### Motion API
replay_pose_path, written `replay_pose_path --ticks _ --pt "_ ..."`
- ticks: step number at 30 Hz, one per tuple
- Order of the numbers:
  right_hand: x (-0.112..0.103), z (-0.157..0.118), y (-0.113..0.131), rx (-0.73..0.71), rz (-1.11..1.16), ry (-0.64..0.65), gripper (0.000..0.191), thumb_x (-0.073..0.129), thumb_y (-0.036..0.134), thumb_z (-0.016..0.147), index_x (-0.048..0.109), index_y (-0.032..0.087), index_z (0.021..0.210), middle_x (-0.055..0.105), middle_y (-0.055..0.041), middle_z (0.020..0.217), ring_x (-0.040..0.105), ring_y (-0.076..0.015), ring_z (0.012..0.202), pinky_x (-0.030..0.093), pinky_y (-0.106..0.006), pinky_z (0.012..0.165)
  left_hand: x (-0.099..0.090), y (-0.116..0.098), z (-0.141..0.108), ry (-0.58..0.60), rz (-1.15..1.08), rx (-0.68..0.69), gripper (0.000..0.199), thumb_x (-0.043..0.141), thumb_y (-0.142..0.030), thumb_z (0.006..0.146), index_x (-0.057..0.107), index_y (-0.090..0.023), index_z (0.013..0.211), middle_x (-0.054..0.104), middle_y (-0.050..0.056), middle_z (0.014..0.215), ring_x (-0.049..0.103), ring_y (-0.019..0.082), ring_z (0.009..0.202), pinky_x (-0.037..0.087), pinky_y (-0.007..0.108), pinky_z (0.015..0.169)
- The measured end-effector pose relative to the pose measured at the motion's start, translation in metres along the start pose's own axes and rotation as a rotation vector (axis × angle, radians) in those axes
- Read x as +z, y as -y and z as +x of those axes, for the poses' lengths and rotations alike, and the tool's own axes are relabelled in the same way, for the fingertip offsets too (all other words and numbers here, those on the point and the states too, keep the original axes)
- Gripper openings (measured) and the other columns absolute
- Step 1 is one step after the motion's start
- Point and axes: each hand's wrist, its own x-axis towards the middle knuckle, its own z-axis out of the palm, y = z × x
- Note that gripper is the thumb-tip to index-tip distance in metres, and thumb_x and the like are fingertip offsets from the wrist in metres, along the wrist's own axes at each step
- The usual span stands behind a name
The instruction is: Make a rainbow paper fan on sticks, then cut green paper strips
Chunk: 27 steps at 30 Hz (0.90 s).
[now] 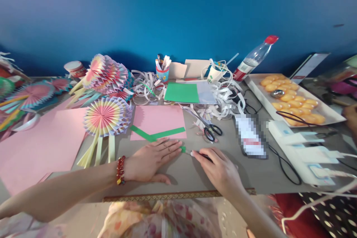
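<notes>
My left hand lies flat on the grey table with its fingers stretched out, over part of a green paper strip. My right hand is closed around a thin dark-handled tool, whose pale tip points left at a small green bit beside my left fingertips. Other parts of the green strip form a bent shape on a pink sheet just beyond my left hand. Black-handled scissors rest beyond my right hand.
Folded paper rosettes and pink paper lie at the left. Behind are green sheets, curled white strips and a pen cup. At the right are a phone, a power strip, a tray and a tilted bottle.
</notes>
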Motion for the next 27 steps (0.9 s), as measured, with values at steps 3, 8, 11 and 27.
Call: replay_pose_path --ticks 3,8,11,27 --pt "-0.001 0.0 0.002 0.001 -0.007 0.002 0.031 0.044 0.015 0.1 0.072 0.022 0.111 0.067 -0.0063 0.091 0.062 -0.0165 0.085 0.047 -0.026 0.079 0.0 0.0 0.0 0.002 -0.004 0.003 0.092 0.043 -0.068 0.09 0.008 -0.015 0.157 0.016 0.013 0.162 0.017 0.028 0.15 0.011 0.046 0.122" --pt "0.001 0.001 0.007 -0.002 0.008 0.0 0.03 0.045 0.014 0.099 0.071 0.021 0.111 0.068 -0.0063 0.091 0.062 -0.0162 0.084 0.048 -0.027 0.079 0.0 0.0 0.0 0.005 -0.007 0.0 0.092 0.043 -0.068 0.091 0.009 -0.014 0.157 0.016 0.014 0.162 0.016 0.028 0.15 0.011 0.046 0.122" --pt "0.001 0.001 0.008 0.0 0.022 0.008 0.03 0.046 0.014 0.099 0.071 0.022 0.113 0.067 -0.0064 0.091 0.062 -0.0161 0.084 0.048 -0.027 0.081 0.0 0.0 -0.001 0.002 -0.014 -0.003 0.091 0.043 -0.068 0.091 0.01 -0.015 0.157 0.017 0.014 0.162 0.017 0.028 0.15 0.011 0.046 0.122" --pt "0.007 0.004 0.024 0.014 0.011 0.0 0.03 0.046 0.009 0.096 0.069 0.02 0.112 0.066 -0.0073 0.092 0.059 -0.0186 0.085 0.047 -0.028 0.075 -0.018 0.006 -0.005 -0.078 -0.194 -0.064 0.063 0.038 -0.038 0.102 0.011 -0.021 0.157 0.021 0.008 0.162 0.018 0.019 0.15 0.022 0.039 0.122"
